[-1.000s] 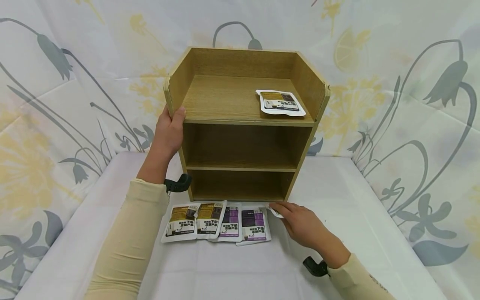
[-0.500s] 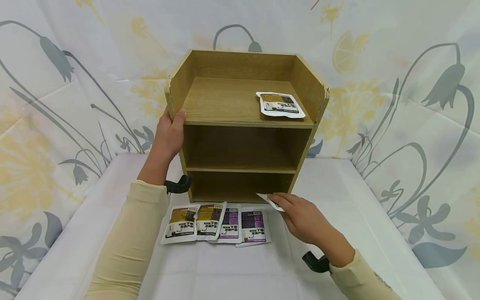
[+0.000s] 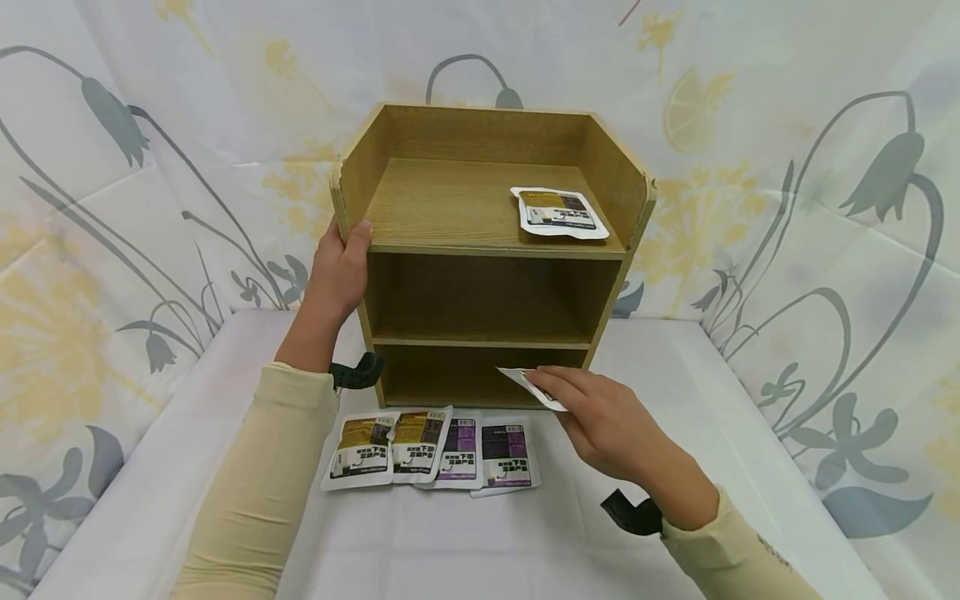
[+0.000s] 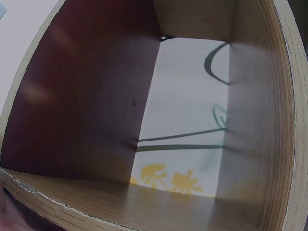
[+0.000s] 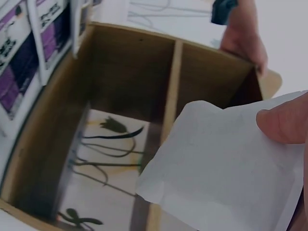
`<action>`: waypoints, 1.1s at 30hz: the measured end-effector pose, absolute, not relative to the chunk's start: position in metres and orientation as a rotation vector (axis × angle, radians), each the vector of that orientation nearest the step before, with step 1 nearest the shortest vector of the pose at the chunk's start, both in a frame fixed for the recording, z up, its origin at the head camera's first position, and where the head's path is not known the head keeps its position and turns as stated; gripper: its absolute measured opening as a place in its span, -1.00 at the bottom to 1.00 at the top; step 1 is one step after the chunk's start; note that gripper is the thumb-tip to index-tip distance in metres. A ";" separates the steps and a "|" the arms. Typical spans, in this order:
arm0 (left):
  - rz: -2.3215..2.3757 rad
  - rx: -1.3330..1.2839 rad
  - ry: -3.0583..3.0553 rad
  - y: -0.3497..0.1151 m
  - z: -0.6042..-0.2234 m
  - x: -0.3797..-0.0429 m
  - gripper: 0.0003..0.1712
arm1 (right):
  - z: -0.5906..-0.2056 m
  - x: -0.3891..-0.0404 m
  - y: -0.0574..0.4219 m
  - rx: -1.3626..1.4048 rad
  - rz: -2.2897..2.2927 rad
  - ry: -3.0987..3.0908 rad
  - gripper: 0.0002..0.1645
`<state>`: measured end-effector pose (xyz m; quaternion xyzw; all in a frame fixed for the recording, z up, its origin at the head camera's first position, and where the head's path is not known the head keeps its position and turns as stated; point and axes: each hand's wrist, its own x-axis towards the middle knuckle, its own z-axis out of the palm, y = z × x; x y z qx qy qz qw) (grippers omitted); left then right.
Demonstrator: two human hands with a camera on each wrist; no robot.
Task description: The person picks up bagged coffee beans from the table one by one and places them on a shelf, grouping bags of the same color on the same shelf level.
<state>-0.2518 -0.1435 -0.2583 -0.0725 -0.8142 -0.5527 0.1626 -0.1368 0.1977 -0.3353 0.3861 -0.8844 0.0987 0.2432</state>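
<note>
My left hand (image 3: 341,271) grips the left side panel of a small wooden shelf (image 3: 480,342) at the height of its top board. In my right hand (image 3: 607,421) a white pouch (image 5: 226,163) is pinched, thumb on its plain back in the right wrist view; in the head view the pouch is tilted in front of the lowest compartment. A brown-and-white pouch (image 3: 560,212) lies at the right of the top board. On the table before the shelf, two brown-labelled pouches (image 3: 420,444) and two purple-labelled pouches (image 3: 507,454) lie overlapping in a row.
The shelf's middle compartment (image 3: 480,296) and lower compartment (image 3: 442,375) face me; the wrist views show the flowered cloth through their open back. A white cloth covers the table (image 3: 450,550), and flower-printed fabric (image 3: 750,50) hangs behind and at both sides.
My right hand has lifted the pouch off the table at the row's right end and moved it up and slightly left towards the shelf. My left hand keeps its hold on the panel.
</note>
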 end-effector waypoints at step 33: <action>-1.566 -0.181 -2.320 -0.142 -0.259 -0.252 -0.36 | -0.265 -0.137 0.170 1.141 0.330 -2.175 -0.37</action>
